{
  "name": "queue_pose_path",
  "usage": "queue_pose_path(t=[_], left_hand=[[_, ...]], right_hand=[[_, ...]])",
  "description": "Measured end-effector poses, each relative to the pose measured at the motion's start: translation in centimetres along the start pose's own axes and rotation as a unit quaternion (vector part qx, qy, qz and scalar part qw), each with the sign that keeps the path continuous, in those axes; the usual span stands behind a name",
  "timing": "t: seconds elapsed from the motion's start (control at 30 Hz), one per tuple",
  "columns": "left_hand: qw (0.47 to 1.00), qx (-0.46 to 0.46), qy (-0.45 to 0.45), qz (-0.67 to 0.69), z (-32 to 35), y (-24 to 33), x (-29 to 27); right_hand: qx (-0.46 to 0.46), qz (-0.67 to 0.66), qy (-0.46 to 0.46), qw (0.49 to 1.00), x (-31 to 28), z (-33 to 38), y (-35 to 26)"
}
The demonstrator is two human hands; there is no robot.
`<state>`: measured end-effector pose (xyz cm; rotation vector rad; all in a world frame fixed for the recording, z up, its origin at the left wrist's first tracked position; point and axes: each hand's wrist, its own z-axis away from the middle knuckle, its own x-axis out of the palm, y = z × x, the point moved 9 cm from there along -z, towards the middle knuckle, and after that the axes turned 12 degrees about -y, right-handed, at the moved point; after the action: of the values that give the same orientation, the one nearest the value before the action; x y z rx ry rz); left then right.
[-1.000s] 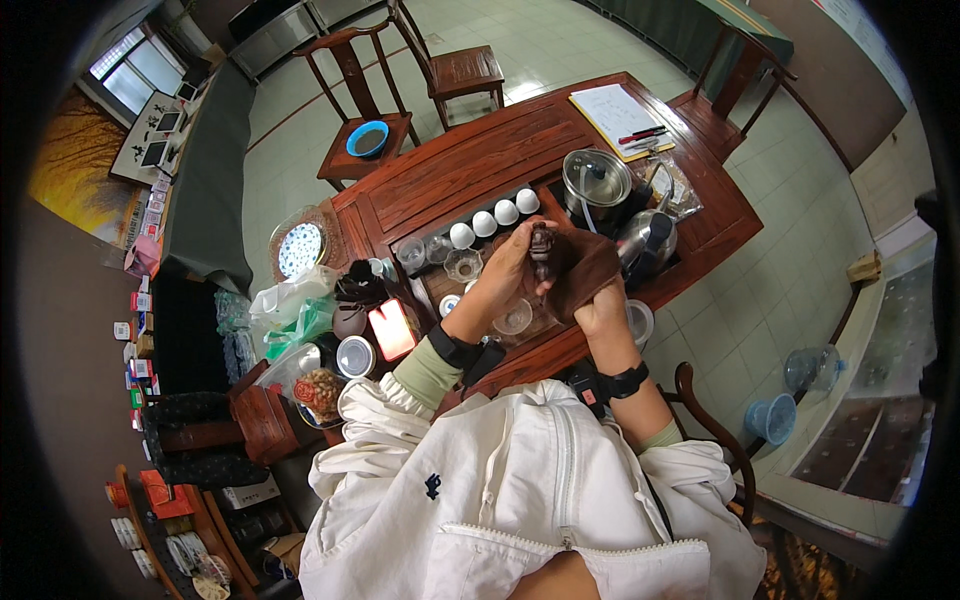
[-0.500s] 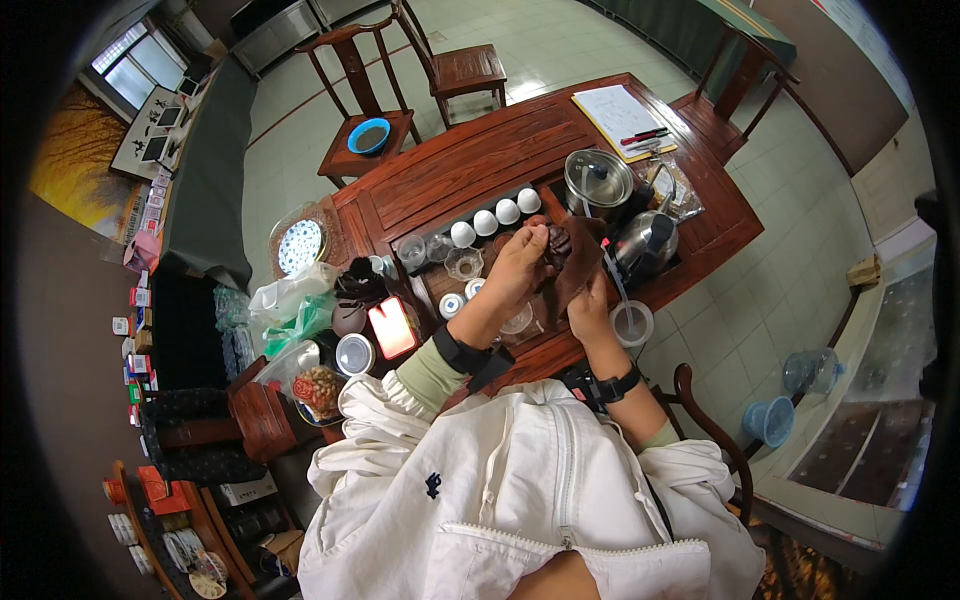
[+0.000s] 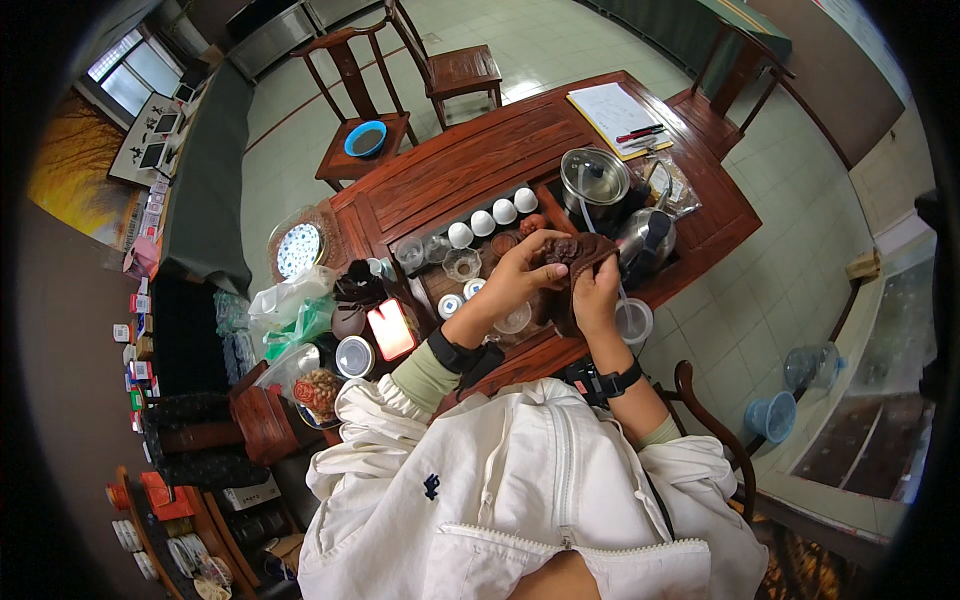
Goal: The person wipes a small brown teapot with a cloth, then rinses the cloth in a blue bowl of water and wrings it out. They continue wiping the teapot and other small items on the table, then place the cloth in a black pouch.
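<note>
My left hand [image 3: 519,279] is closed around a dark brown, knobbly carved ornament [image 3: 562,250], with the thumb across its near side. In my right hand [image 3: 597,296] is a brown cloth [image 3: 596,250], pressed against the ornament's right side. Part of the cloth hangs below, between my two hands. Both hands are above the right part of the tea tray [image 3: 425,297]. Just beyond them stand a small reddish figure [image 3: 533,224] and a row of upturned white cups [image 3: 503,211]. The ornament's underside is hidden by my fingers and the cloth.
A steel pot [image 3: 594,177] and a kettle [image 3: 648,238] stand right of my hands, near a clear plastic cup [image 3: 633,322]. Glass pieces [image 3: 462,265] sit on the tray. Leftward are a lit phone-like screen [image 3: 391,328], a round tin [image 3: 355,356] and plastic bags [image 3: 292,300].
My left hand has turned, so the thumb now lies lower and the ornament's top shows more. My right hand has come up slightly, bringing the cloth against the ornament's right side.
</note>
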<state>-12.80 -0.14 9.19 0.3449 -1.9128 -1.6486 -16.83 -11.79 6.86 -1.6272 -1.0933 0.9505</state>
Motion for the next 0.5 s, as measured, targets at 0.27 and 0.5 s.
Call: queue_pose_path(t=[0.27, 0.5], left_hand=[[0.996, 0.042, 0.016, -0.08, 0.1, 0.8, 0.1], [0.994, 0.055, 0.037, 0.092, 0.1, 0.3, -0.8]], right_hand=[[0.063, -0.391, 0.029, 0.918, 1.0, -0.2, 1.4], [0.113, -0.583, -0.041, 0.804, 1.9, -1.1, 0.4]])
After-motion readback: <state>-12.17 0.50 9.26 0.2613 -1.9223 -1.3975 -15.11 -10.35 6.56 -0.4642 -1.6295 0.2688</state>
